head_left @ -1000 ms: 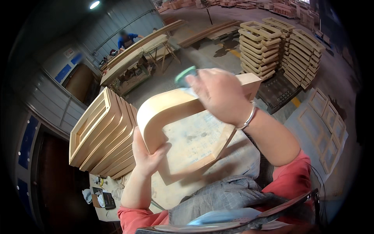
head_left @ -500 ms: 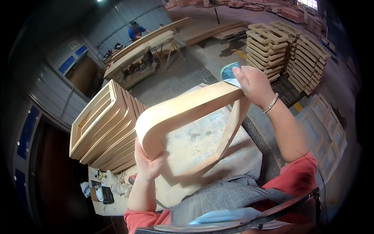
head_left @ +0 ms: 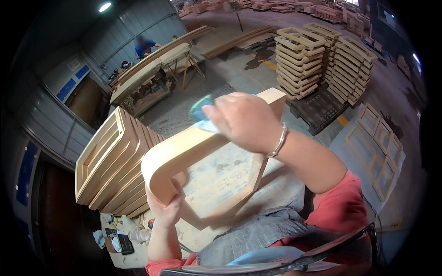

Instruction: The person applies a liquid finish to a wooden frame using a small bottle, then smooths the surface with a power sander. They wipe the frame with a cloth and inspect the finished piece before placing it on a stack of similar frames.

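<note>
A pale wooden frame (head_left: 184, 143) with rounded corners stands tilted on the worktable (head_left: 216, 177) in front of me. Closed around its lower left corner, my left hand (head_left: 165, 206) steadies it. My right hand (head_left: 246, 120) is closed on a green-blue sanding pad (head_left: 201, 109) with a pale sheet under it, pressed on the frame's upper edge about midway along. The pad is partly covered by my fingers and slightly blurred.
Several similar frames (head_left: 115, 165) lean together at the table's left. More frames are stacked on a black pallet (head_left: 317, 110) at the far right. Flat frames (head_left: 380, 142) lie on a sheet at right. A person in blue (head_left: 144, 46) works at a far bench.
My right hand has slid the pad leftward along the frame's upper edge, from its far right end to about the middle. My left hand still grips the left corner.
</note>
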